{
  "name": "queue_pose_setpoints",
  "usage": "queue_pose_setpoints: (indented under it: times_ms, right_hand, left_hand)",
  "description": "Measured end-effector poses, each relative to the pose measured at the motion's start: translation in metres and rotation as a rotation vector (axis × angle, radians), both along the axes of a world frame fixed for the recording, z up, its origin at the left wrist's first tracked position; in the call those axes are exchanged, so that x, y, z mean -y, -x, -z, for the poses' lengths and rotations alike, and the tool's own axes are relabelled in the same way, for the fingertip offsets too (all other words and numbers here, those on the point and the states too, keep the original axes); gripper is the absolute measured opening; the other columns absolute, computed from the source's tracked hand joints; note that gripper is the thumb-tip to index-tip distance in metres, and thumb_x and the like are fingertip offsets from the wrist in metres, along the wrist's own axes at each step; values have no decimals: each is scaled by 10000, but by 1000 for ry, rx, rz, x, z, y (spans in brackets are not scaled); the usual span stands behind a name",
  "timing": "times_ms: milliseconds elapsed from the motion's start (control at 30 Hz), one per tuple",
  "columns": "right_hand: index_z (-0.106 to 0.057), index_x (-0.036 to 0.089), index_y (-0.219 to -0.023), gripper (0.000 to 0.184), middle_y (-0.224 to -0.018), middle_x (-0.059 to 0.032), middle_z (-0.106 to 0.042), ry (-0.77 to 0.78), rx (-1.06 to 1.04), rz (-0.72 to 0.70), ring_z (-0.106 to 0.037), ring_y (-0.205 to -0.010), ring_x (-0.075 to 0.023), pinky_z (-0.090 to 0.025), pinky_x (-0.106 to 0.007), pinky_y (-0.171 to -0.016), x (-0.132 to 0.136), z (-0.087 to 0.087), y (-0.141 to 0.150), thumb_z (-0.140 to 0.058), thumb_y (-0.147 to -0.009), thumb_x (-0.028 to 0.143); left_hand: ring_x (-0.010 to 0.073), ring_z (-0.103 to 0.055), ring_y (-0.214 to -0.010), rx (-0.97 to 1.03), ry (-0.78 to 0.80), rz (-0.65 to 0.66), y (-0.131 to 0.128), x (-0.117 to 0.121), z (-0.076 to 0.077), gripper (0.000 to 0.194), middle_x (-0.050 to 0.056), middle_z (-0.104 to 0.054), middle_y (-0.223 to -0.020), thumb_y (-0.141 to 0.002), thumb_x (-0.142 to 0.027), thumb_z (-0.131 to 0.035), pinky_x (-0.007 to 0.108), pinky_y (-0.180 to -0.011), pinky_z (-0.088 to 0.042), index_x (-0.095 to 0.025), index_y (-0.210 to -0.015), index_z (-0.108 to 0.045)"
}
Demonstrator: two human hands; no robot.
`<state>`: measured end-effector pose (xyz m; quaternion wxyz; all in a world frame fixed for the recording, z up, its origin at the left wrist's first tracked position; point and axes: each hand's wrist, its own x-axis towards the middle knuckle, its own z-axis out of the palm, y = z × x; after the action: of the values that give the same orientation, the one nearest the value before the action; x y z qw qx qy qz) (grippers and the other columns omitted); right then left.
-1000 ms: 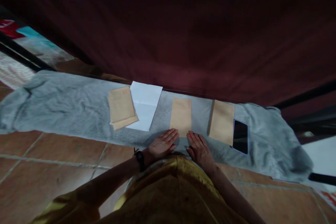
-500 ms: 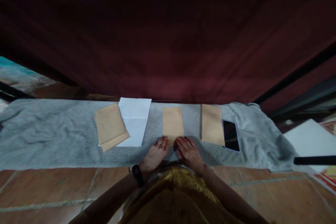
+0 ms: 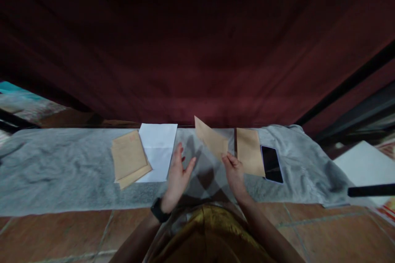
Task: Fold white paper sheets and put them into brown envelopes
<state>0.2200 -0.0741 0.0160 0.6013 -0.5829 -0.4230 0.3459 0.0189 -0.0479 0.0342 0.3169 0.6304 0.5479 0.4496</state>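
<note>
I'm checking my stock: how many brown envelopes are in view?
At least 4: a raised envelope in the right hand, two overlapping envelopes partly on white paper, a flat envelope beside the phone. More may be hidden underneath.

Person's wear: a dark wristband [image 3: 159, 210] with a broad face on one wrist; a mustard-yellow garment [image 3: 205, 238] with a central seam.

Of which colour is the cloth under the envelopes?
The cloth is plain grey, seen best in the head view.
</note>
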Motion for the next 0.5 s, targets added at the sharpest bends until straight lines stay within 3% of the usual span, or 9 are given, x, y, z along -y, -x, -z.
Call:
queue_pose_setpoints:
  times_ms: [133, 233, 333, 500]
  right_hand:
    - [-727, 209, -884, 362, -829, -11, -761, 105, -611, 77, -696, -767, -172, -557, -281, -730, 5, 11, 20, -817, -745, 531]
    - [-717, 224, -867, 364, -837, -13, -771, 136, -771, 49, -720, -806, -183, -572, -293, -765, 11, 25, 32, -873, -678, 493]
    - [-716, 230, -899, 394, -888, -42, -785, 192, -693, -31, -735, -859, -209, -588, -324, -804, 16, 39, 30, -817, -718, 565]
    - [-725, 204, -892, 573, -888, -108, -783, 266, -291, -295, -748, -805, -253, -613, -398, -742, 19, 57, 11, -584, -826, 755]
  left_hand:
    - [293, -703, -1132, 621, 598, 119, -29, 8, 15, 670, 144, -716, -1183, -819, -472, -803, 432, -924, -594, -208, -1380, -548]
    - [248, -745, -955, 814, 744, 126, -51, 18, 23, 655, 91, -763, -1002, -685, -401, -913, 337, -813, -596, -199, -1239, -628]
    - [215, -741, -846, 817, 703, 79, -62, 20, 28, 699, 53, -773, -924, -615, -395, -937, 289, -721, -576, -203, -1209, -621]
    - [146, -669, -642, 664, 658, 109, -56, 12, 42, 731, -1, -738, -792, -646, -421, -878, 218, -547, -486, -184, -1255, -551]
